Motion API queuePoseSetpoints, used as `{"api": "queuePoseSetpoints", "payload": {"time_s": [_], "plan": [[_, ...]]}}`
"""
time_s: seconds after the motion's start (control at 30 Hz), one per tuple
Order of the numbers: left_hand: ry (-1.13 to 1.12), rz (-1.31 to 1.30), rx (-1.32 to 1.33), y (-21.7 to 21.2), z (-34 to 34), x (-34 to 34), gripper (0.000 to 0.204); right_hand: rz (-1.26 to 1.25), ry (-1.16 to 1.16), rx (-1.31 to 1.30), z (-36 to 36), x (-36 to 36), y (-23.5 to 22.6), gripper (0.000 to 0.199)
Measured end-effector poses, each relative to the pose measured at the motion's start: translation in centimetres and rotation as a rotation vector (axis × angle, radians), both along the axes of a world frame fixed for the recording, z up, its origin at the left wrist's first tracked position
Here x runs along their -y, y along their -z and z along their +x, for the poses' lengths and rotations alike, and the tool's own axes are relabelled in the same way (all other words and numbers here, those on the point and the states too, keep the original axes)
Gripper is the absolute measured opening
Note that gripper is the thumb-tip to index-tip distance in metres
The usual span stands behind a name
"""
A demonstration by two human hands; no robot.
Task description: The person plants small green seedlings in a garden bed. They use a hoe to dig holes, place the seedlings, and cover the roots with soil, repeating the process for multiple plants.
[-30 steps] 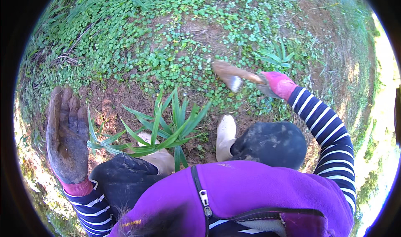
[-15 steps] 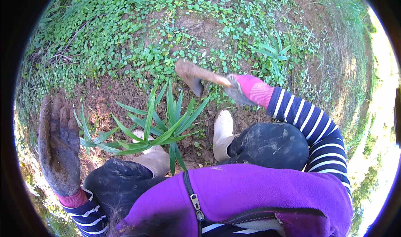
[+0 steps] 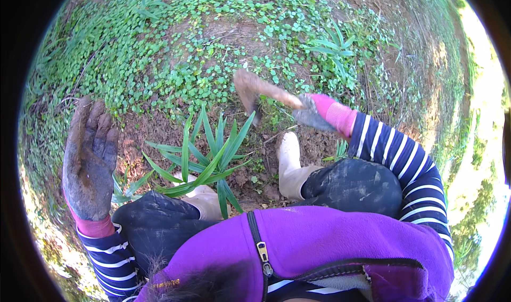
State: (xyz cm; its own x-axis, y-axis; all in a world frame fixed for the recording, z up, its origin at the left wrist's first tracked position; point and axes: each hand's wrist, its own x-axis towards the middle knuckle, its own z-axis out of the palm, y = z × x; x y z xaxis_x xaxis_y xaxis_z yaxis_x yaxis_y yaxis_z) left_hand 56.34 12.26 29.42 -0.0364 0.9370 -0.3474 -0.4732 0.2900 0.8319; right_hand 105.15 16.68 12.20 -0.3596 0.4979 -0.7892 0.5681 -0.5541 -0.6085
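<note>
Two gloved hands, two pale boots, one spiky plant and one small digging tool are what we count, taken from left to right.

At the far left our left hand [image 3: 89, 161] is raised with the palm facing us and the fingers spread; its grip is open and holds nothing. Its glove is dark and caked with soil, with a pink cuff above a striped sleeve.

Next comes the spiky plant [image 3: 205, 155], a rosette of long green leaves rooted in the bare brown soil [image 3: 143, 134] between our knees. One boot [image 3: 205, 198] lies partly under those leaves, and the other boot [image 3: 290, 163] stands just to the right of the plant.

Above the plant and slightly right, our right hand [image 3: 311, 113] has its grip closed around the handle of the digging tool [image 3: 253, 91], whose muddy blade points left and hangs over the leaf tips without touching them. Low green ground cover [image 3: 213, 46] spreads beyond.

Compared with a second ago, the right hand and tool have swung leftward, from well right of the plant to almost above it. The left hand has stayed lifted and spread, shifting only a little.
</note>
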Motion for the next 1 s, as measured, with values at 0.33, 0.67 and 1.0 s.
{"api": "queuePoseSetpoints", "payload": {"time_s": [0.33, 0.67, 1.0], "plan": [[-0.003, -0.051, 0.053, 0.9, -0.6, -1.1, 0.057, 0.079, 0.055, 0.167, 0.2, -0.7, 1.4, 0.03], [-0.007, -0.014, 0.032, 0.2, -0.1, -0.7, 0.057, 0.302, 0.107, 0.226, 1.6, -5.7, -0.4, 0.028], [0.014, 0.011, -0.006, -1.0, 0.6, 0.9, 0.061, -0.123, -0.12, 0.334, 3.3, -4.2, -0.5, 0.022]]}}
